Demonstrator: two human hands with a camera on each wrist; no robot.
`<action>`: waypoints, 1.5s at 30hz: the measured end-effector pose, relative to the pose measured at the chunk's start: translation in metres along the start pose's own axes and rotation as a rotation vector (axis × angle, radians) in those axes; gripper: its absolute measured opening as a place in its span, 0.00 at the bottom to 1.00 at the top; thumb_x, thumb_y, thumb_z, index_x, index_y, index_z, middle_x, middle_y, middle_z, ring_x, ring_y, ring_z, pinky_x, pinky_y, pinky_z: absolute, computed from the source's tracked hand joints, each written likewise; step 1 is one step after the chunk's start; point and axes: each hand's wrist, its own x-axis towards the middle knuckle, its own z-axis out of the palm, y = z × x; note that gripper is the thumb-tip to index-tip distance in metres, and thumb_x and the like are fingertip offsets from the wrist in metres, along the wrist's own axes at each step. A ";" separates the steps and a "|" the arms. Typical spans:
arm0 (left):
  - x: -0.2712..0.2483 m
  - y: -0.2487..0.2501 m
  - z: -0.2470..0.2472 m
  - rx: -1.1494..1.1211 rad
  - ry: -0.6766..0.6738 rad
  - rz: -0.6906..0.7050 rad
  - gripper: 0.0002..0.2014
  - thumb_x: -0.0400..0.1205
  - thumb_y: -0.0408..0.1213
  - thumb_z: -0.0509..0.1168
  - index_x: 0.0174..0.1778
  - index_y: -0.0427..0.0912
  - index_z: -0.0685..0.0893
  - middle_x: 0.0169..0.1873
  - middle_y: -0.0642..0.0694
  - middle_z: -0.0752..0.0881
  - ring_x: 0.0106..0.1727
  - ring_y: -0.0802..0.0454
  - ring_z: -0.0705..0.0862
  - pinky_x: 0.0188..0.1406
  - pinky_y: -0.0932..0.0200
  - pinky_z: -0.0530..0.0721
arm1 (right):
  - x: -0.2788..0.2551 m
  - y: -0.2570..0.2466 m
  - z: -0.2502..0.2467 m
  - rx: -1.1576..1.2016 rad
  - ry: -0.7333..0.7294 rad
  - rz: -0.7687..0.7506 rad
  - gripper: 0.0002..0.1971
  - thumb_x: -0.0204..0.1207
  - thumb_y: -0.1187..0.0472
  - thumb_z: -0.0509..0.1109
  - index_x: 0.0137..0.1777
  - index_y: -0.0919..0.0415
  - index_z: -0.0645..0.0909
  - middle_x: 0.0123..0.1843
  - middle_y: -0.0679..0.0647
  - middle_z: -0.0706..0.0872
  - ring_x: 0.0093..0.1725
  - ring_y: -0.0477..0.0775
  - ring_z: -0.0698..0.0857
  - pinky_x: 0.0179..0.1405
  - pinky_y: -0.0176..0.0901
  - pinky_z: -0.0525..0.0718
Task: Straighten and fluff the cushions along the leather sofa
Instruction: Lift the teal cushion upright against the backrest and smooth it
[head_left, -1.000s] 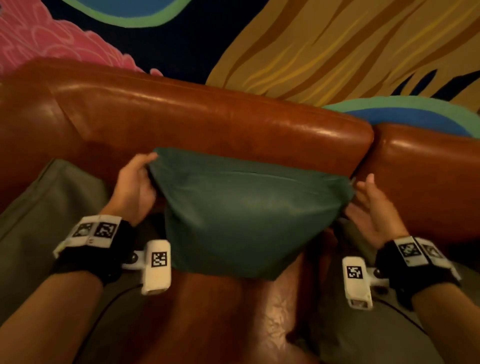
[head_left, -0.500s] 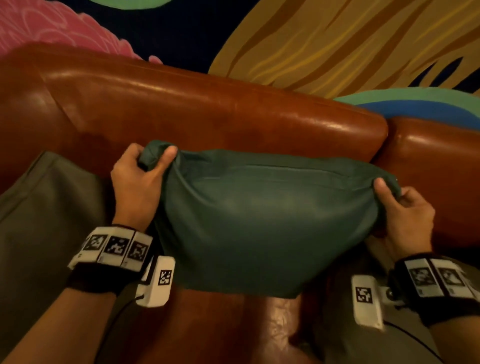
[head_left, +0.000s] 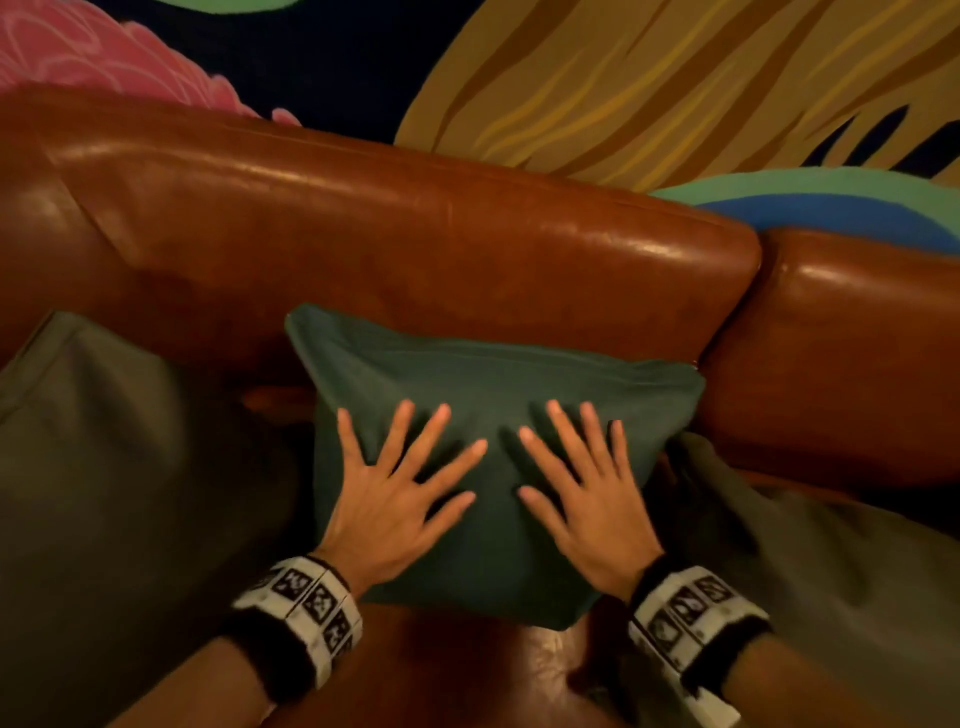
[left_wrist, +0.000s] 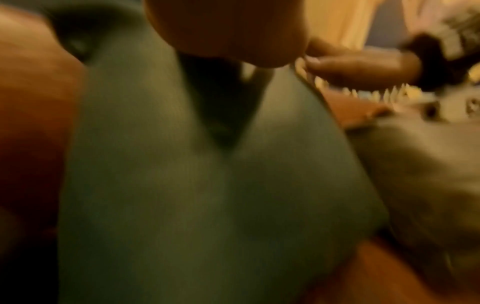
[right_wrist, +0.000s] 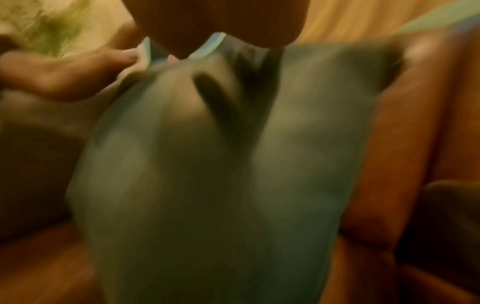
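Note:
A dark green cushion (head_left: 488, 374) leans against the backrest of the brown leather sofa (head_left: 395, 234). My left hand (head_left: 400, 483) lies flat on its front with the fingers spread. My right hand (head_left: 587, 478) presses beside it, fingers spread too. Both wrist views are blurred and show the green cushion (left_wrist: 197, 195) (right_wrist: 207, 185) close up under each palm.
An olive cushion (head_left: 104, 493) lies on the seat to the left, another olive cushion (head_left: 831, 571) to the right. A second brown backrest section (head_left: 857, 338) continues on the right. A painted wall (head_left: 675, 78) rises behind the sofa.
Both hands have let go of the green cushion's upper corners and moved onto its front, flat with fingers spread. The cushion now stands against the backrest.

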 end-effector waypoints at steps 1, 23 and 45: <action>0.001 -0.001 0.007 0.012 -0.020 -0.008 0.28 0.87 0.61 0.41 0.84 0.64 0.44 0.86 0.47 0.44 0.86 0.39 0.43 0.68 0.14 0.47 | 0.003 -0.001 0.009 -0.035 -0.031 0.014 0.30 0.88 0.38 0.44 0.87 0.39 0.41 0.87 0.52 0.56 0.89 0.55 0.39 0.83 0.63 0.42; 0.027 -0.025 0.038 0.043 -0.209 -0.141 0.29 0.87 0.63 0.38 0.85 0.62 0.44 0.86 0.42 0.47 0.81 0.34 0.56 0.69 0.15 0.44 | 0.034 0.010 0.039 -0.108 -0.017 0.122 0.30 0.88 0.38 0.42 0.87 0.41 0.41 0.88 0.48 0.53 0.85 0.61 0.56 0.83 0.61 0.40; -0.068 -0.035 0.043 0.059 -0.329 0.030 0.43 0.73 0.76 0.47 0.84 0.65 0.47 0.87 0.49 0.46 0.86 0.45 0.43 0.68 0.14 0.48 | -0.037 0.042 0.037 -0.112 -0.485 -0.369 0.56 0.68 0.25 0.66 0.89 0.45 0.42 0.90 0.48 0.39 0.86 0.55 0.57 0.82 0.52 0.56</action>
